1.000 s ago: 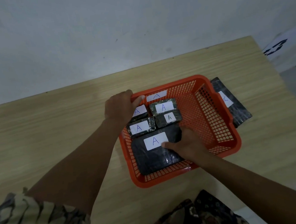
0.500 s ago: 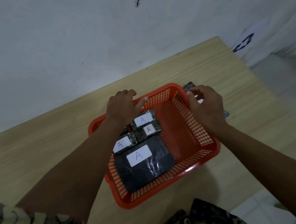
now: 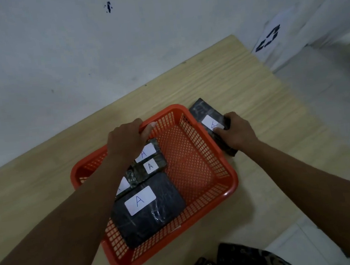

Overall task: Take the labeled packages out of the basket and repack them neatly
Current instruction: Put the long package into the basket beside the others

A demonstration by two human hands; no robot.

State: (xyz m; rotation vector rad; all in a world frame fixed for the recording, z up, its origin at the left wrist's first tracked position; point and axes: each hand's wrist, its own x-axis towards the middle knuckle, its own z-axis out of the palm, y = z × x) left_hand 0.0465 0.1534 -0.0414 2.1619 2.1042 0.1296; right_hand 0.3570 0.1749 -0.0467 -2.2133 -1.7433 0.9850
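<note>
Right hand (image 3: 238,133) now clamps the black rectangular A-labelled package (image 3: 208,121) on the tabletop (image 3: 252,94), right of centre frame. Left hand (image 3: 125,140) grips the orange plastic mesh basket (image 3: 197,166) rim.

The right hand (image 3: 237,132) left the large package (image 3: 147,208) in the basket (image 3: 202,220), crossed its right rim, and gripped the flat package (image 3: 208,118) lying on the counter (image 3: 252,94).

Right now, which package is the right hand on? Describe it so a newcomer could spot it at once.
Find the orange basket on the wooden table. Just outside its right wall lies a long dark package, gripped by the right hand. Unlike the labeled packages inside, it rests on the table, its white label reading upside down.
</note>
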